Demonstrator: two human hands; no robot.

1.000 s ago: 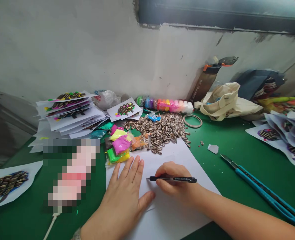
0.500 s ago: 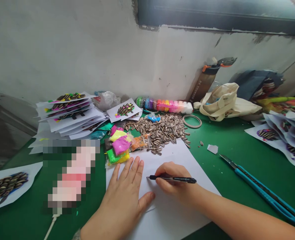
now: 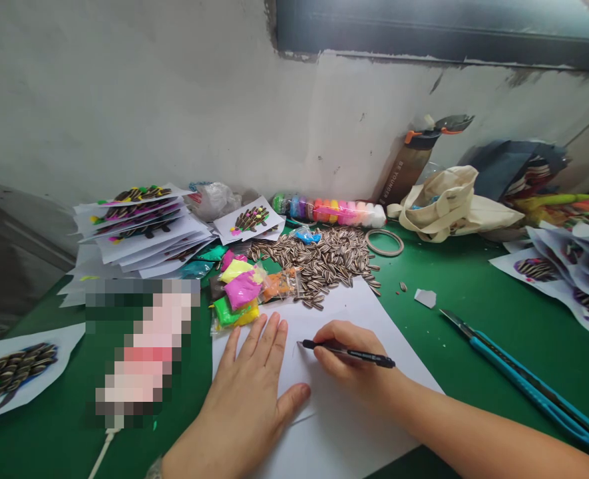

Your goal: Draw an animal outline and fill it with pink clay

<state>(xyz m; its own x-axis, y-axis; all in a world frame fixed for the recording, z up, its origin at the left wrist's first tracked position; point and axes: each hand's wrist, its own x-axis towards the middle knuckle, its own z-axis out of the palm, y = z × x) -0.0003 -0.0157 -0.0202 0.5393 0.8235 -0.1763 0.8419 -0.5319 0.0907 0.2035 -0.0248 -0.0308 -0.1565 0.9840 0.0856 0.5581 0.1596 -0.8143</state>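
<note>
A white sheet of paper (image 3: pixel 344 426) lies on the green table in front of me. My left hand (image 3: pixel 247 392) rests flat on its left part, fingers spread and open. My right hand (image 3: pixel 354 359) is closed around a black pen (image 3: pixel 349 353), whose tip touches the paper just right of my left fingertips. A faint short line shows on the paper by the pen tip. A pile of striped sunflower seeds (image 3: pixel 319 256) lies just beyond the sheet.
Small bags of coloured clay (image 3: pixel 239 289) sit left of the seeds. A stack of finished seed pictures (image 3: pixel 134 226) is at the back left, more sheets (image 3: pixel 564 273) at the right. A blue utility knife (image 3: pixel 524 379), a tape ring (image 3: pixel 385 241), a bottle (image 3: pixel 414 159) and a cloth bag (image 3: pixel 448 203) stand right.
The pen tip has shifted slightly up and to the right on the paper, and the pen now tilts more. My left hand has stayed in place.
</note>
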